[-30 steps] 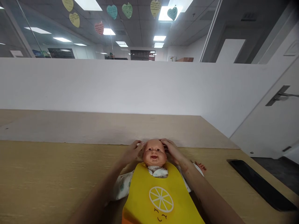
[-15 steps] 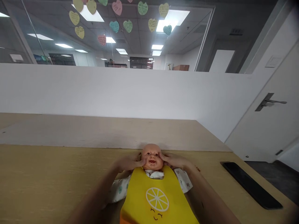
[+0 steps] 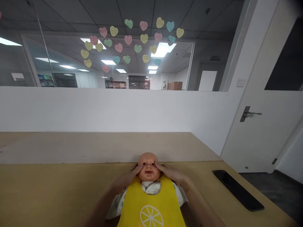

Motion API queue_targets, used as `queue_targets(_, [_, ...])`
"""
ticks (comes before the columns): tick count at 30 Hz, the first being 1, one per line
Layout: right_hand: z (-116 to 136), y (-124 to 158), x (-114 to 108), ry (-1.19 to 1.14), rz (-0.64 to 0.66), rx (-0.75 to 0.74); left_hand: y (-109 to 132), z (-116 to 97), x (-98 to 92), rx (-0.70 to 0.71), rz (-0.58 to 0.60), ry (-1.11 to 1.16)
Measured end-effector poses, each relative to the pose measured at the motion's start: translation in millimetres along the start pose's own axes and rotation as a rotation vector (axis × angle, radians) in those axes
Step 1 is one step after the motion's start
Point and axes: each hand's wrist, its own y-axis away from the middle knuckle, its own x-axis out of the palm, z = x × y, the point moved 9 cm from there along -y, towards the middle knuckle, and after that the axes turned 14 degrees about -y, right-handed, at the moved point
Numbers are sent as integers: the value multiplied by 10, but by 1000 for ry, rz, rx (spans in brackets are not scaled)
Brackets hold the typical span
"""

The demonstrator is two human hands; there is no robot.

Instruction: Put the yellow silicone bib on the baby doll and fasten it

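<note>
A baby doll (image 3: 148, 158) lies face up on the wooden table with its head toward the wall. It wears a white patterned garment (image 3: 152, 188) and a yellow bib (image 3: 132, 201) with a white citrus slice printed on it. My left hand (image 3: 127, 179) cups the left side of the doll's head, its thumb on the cheek close to the eye. On the other side my right hand (image 3: 174, 173) holds the head the same way, thumb tip beside the other eye. The other fingers of both hands are mostly hidden beside and behind the head.
To the right, a flat black slab (image 3: 238, 190) lies near the edge of the table (image 3: 59, 192). A paler surface (image 3: 94, 146) runs along the white wall (image 3: 94, 110). Heart-shaped notes (image 3: 128, 40) stick to the glass above. A closed door (image 3: 260, 135) stands at right.
My left thumb has moved up the doll's cheek toward its eye. The right hand stays at the head. The view has tilted upward, showing more notes and less of the bib.
</note>
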Motion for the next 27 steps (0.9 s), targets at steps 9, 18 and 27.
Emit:
queue_targets(9, [395, 1584, 642, 360, -138, -128, 1343, -135, 254, 175, -87, 33])
queue_targets(18, [-181, 2752, 1034, 235, -103, -127, 2728, -189, 751, 283, 79, 138])
queue_targets(27, [-1158, 3062, 932, -105, -121, 87, 3172, 411, 1226, 263, 8, 107])
